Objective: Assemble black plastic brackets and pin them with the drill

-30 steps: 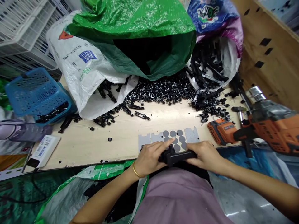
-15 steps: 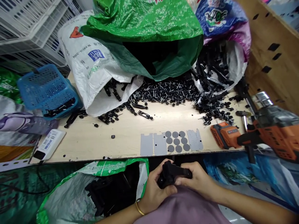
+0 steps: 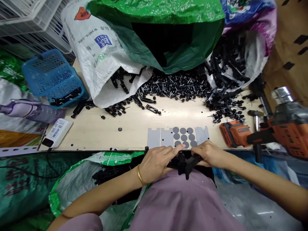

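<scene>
A black plastic part (image 3: 184, 164) with several projecting arms is held between both hands, in front of my body at the table's front edge. My left hand (image 3: 157, 160), with a gold bracelet at the wrist, is closed around its left side, the index finger lying along the top. On its right end my right hand (image 3: 207, 154) is closed, thumb and fingers pinching it. Much of the part is covered by the fingers. Just beyond the hands, grey round stickers (image 3: 184, 137) and grey rectangular patches (image 3: 154, 137) lie on the wooden table (image 3: 130, 138).
Small black pin-like pieces (image 3: 178, 85) are heaped below a green sack (image 3: 156, 12). A white sack (image 3: 96, 64) and a blue basket (image 3: 55, 77) stand left. An orange power drill (image 3: 288, 131) and battery (image 3: 234, 133) lie right. An open bag (image 3: 72, 192) is below the edge.
Half a second ago both hands held the part lower, nearer my lap, and turned differently. Now they are back up at the table edge, with the part's arms pointing towards me. The view has shifted slightly.
</scene>
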`<action>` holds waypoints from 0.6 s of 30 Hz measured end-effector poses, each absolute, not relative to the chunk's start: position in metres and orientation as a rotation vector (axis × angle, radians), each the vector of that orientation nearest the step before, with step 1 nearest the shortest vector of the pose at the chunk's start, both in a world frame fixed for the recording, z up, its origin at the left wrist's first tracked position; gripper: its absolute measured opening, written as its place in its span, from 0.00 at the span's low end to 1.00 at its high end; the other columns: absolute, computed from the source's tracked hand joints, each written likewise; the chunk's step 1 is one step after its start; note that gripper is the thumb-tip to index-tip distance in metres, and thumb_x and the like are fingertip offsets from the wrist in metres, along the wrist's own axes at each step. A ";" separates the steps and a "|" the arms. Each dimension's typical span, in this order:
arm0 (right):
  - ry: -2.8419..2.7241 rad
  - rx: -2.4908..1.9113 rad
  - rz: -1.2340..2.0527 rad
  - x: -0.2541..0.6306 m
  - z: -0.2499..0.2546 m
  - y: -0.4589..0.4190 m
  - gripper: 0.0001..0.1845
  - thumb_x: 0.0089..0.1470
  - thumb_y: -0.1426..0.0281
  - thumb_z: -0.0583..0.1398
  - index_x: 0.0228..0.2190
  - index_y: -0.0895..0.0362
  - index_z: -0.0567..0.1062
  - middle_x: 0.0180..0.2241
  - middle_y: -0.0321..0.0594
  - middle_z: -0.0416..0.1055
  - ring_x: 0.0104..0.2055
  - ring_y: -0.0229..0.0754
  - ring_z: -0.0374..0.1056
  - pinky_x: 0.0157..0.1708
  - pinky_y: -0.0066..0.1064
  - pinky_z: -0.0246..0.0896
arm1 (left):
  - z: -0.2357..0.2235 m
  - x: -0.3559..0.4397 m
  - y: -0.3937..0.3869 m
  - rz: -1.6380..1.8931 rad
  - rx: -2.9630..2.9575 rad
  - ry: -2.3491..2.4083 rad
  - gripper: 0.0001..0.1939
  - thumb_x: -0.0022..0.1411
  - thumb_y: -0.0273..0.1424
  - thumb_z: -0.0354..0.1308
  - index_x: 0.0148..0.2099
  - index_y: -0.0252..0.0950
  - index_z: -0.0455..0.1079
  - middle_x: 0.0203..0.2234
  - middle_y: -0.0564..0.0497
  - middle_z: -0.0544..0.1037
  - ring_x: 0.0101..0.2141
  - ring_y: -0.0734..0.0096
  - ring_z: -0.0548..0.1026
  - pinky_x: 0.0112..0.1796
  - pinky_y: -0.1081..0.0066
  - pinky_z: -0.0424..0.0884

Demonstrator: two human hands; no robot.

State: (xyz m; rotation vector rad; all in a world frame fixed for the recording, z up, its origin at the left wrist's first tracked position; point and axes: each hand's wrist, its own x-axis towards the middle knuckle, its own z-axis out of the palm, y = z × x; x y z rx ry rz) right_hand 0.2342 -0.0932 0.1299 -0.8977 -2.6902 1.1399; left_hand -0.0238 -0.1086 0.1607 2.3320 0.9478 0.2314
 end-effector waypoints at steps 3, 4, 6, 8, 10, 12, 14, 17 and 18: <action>-2.820 -0.666 1.025 0.239 0.145 -0.087 0.14 0.60 0.62 0.49 0.29 0.58 0.66 0.21 0.36 0.66 0.20 0.34 0.59 0.23 0.27 0.46 | 0.164 -0.021 -0.115 0.329 2.446 0.896 0.32 0.63 0.47 0.47 0.65 0.39 0.49 0.35 0.49 0.76 0.32 0.67 0.74 0.35 0.68 0.70; -2.798 -0.636 1.030 0.238 0.147 -0.088 0.15 0.60 0.62 0.49 0.28 0.58 0.66 0.20 0.35 0.65 0.20 0.34 0.58 0.23 0.27 0.46 | 0.163 -0.021 -0.116 0.376 2.423 0.884 0.31 0.64 0.47 0.47 0.64 0.39 0.49 0.37 0.49 0.76 0.34 0.68 0.74 0.35 0.69 0.70; -2.725 -0.648 1.046 0.234 0.145 -0.092 0.15 0.59 0.61 0.49 0.27 0.57 0.65 0.18 0.34 0.64 0.19 0.33 0.58 0.22 0.27 0.46 | 0.159 -0.021 -0.118 0.441 2.340 0.893 0.29 0.65 0.44 0.47 0.63 0.39 0.50 0.42 0.48 0.76 0.37 0.69 0.75 0.37 0.71 0.70; -2.705 -0.698 1.028 0.231 0.140 -0.095 0.15 0.59 0.61 0.50 0.27 0.57 0.65 0.18 0.34 0.64 0.19 0.33 0.58 0.22 0.26 0.46 | 0.156 -0.022 -0.118 0.470 2.337 0.893 0.28 0.65 0.44 0.47 0.63 0.38 0.51 0.43 0.47 0.76 0.38 0.69 0.75 0.38 0.72 0.70; -2.755 -0.725 0.978 0.231 0.139 -0.095 0.15 0.59 0.61 0.50 0.27 0.57 0.65 0.18 0.34 0.65 0.19 0.33 0.58 0.23 0.27 0.45 | 0.157 -0.026 -0.114 0.446 2.454 0.867 0.28 0.65 0.43 0.48 0.63 0.38 0.52 0.37 0.47 0.77 0.34 0.69 0.75 0.36 0.72 0.70; -2.822 -0.732 0.925 0.231 0.145 -0.092 0.14 0.60 0.63 0.49 0.27 0.58 0.65 0.20 0.35 0.65 0.20 0.33 0.58 0.23 0.27 0.45 | 0.163 -0.029 -0.109 0.402 2.581 0.853 0.26 0.66 0.39 0.48 0.63 0.39 0.52 0.28 0.51 0.75 0.29 0.71 0.74 0.34 0.73 0.70; -2.787 -0.736 0.968 0.231 0.156 -0.090 0.14 0.60 0.64 0.49 0.27 0.58 0.66 0.20 0.35 0.65 0.20 0.33 0.57 0.22 0.27 0.44 | 0.171 -0.031 -0.104 0.403 2.549 0.847 0.24 0.65 0.35 0.49 0.62 0.41 0.54 0.27 0.52 0.74 0.27 0.73 0.73 0.34 0.74 0.69; -2.422 -0.843 1.364 0.220 0.173 -0.099 0.15 0.57 0.61 0.54 0.25 0.58 0.66 0.18 0.31 0.60 0.19 0.30 0.53 0.21 0.25 0.44 | 0.177 -0.025 -0.108 0.549 2.096 0.842 0.28 0.59 0.42 0.57 0.58 0.39 0.58 0.34 0.50 0.75 0.31 0.72 0.74 0.34 0.75 0.70; -2.244 -0.908 1.532 0.213 0.175 -0.105 0.16 0.56 0.59 0.56 0.24 0.58 0.66 0.18 0.29 0.57 0.19 0.30 0.51 0.20 0.25 0.44 | 0.176 -0.021 -0.114 0.601 1.900 0.868 0.30 0.56 0.46 0.59 0.57 0.38 0.60 0.36 0.49 0.75 0.31 0.71 0.74 0.33 0.74 0.71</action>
